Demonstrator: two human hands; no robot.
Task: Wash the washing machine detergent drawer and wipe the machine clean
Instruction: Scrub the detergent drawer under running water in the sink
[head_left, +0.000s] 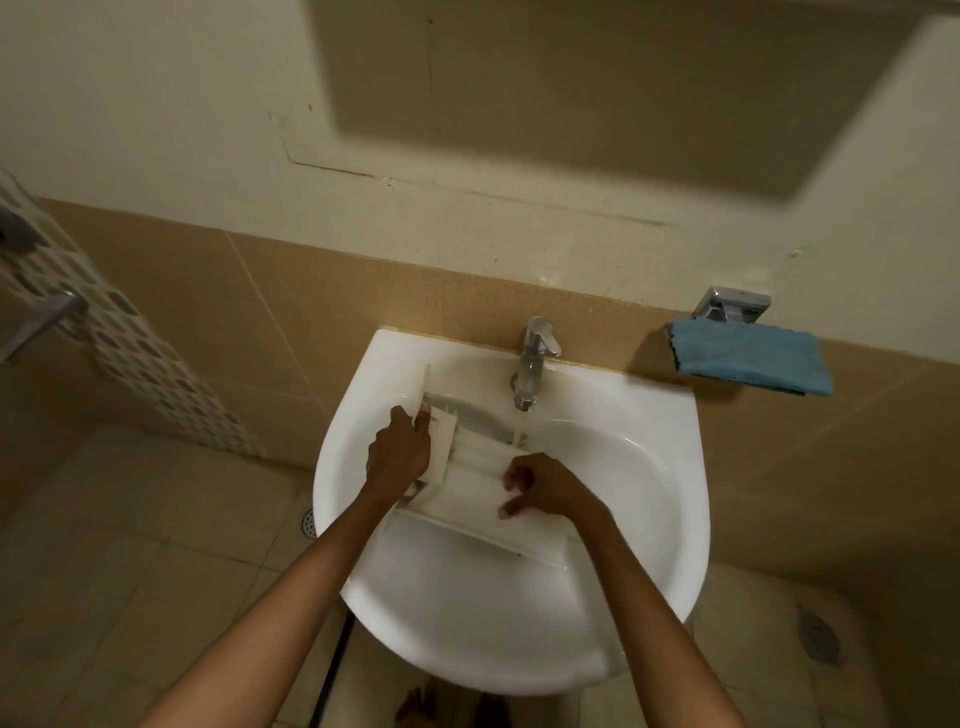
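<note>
A white detergent drawer (467, 491) lies across the white sink (649, 499), its far end under water running from the chrome tap (535, 358). My left hand (397, 449) grips the drawer's left end at its front panel. On the drawer's right part rests my right hand (543, 486), fingers curled on its inner compartments. The washing machine is not in view.
A blue cloth (750, 361) hangs on a chrome holder (730, 304) on the wall right of the sink. Beige tiled wall behind, tiled floor below with a floor drain (308, 522) at left. A patterned tiled partition (124, 338) stands at left.
</note>
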